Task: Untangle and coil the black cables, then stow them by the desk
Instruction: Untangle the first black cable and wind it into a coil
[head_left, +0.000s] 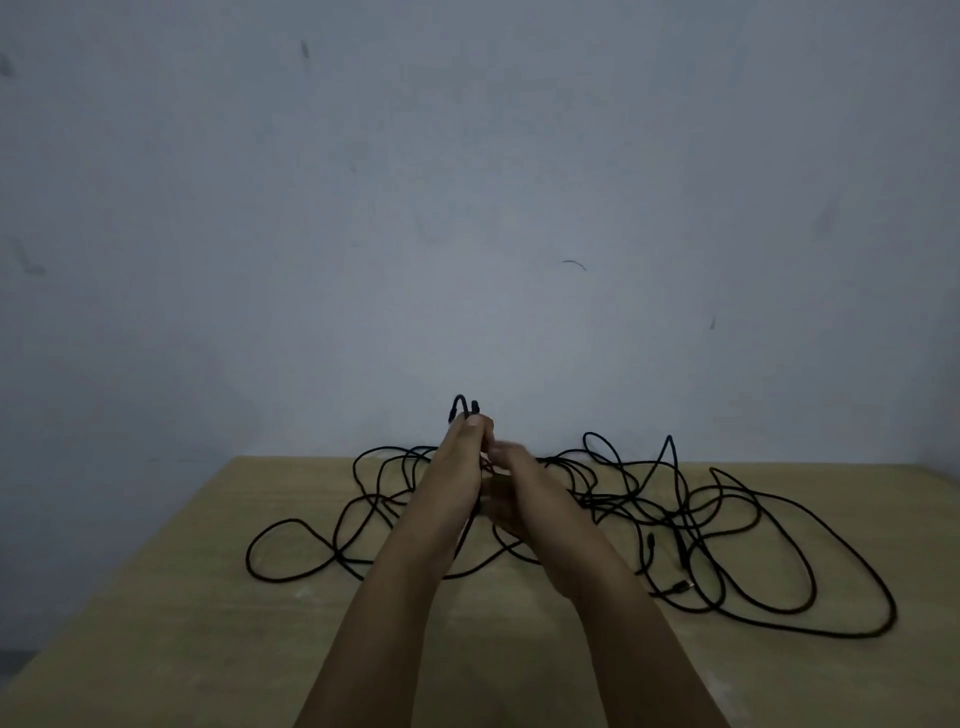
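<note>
The left hand (464, 451) pinches a raised cable end (462, 407) above the black cables (649, 514) — sprawled mostly right and nearer across the desk (156, 597). The right hand (511, 483) is closer — blurred, grip unclear.

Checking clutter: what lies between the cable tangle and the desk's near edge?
Head view: only the person's forearms cross it; the desk is otherwise bare below the cables.
</note>
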